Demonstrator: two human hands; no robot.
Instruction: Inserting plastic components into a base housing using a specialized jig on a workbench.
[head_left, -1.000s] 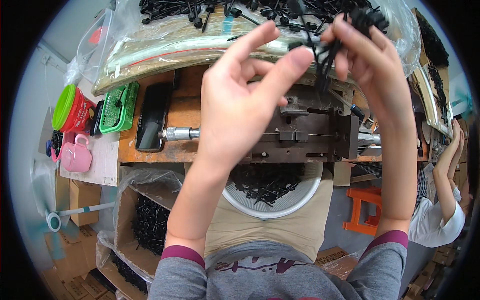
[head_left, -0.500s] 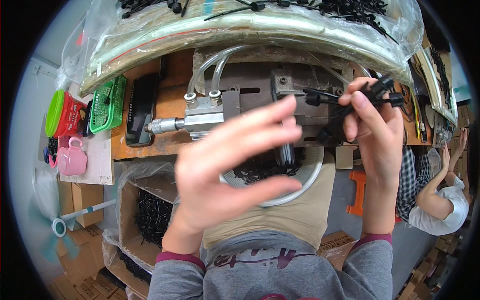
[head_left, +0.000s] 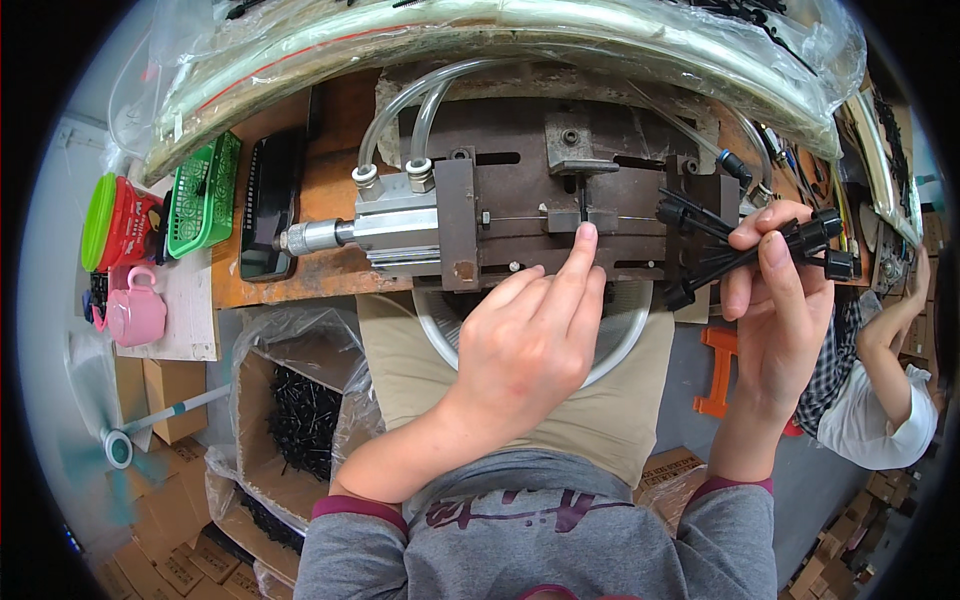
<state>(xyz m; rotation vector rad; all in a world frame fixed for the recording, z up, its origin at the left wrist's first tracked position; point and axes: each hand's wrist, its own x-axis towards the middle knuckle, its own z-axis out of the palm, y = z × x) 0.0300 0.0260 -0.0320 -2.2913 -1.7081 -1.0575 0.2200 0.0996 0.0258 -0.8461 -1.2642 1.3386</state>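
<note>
My left hand (head_left: 530, 335) reaches to the middle of the metal fixture (head_left: 520, 255), its index finger stretched out. That fingertip is at the lower end of a thin black plastic piece (head_left: 584, 200) standing across the small centre block. The other fingers are loosely bent, with nothing seen in them. To the right, my right hand (head_left: 780, 265) is closed around a bunch of black plastic stems with knobbed ends (head_left: 720, 262), fanning out both ways. Below the fixture, a pale round bowl (head_left: 640, 325) sits on my lap, mostly hidden by my left hand.
A metal air cylinder (head_left: 400, 225) with clear hoses joins the fixture's left side. Further left are a black tray (head_left: 268, 210), a green basket (head_left: 203, 195) and a pink cup (head_left: 137, 310). Black parts fill a lined carton (head_left: 300, 420) below. A co-worker (head_left: 880, 390) sits at right.
My left hand has moved right, its index fingertip now at the fixture's middle. The dark cylinder seen over the bowl is gone from view. My right hand, still holding the bunch, has shifted slightly right and down.
</note>
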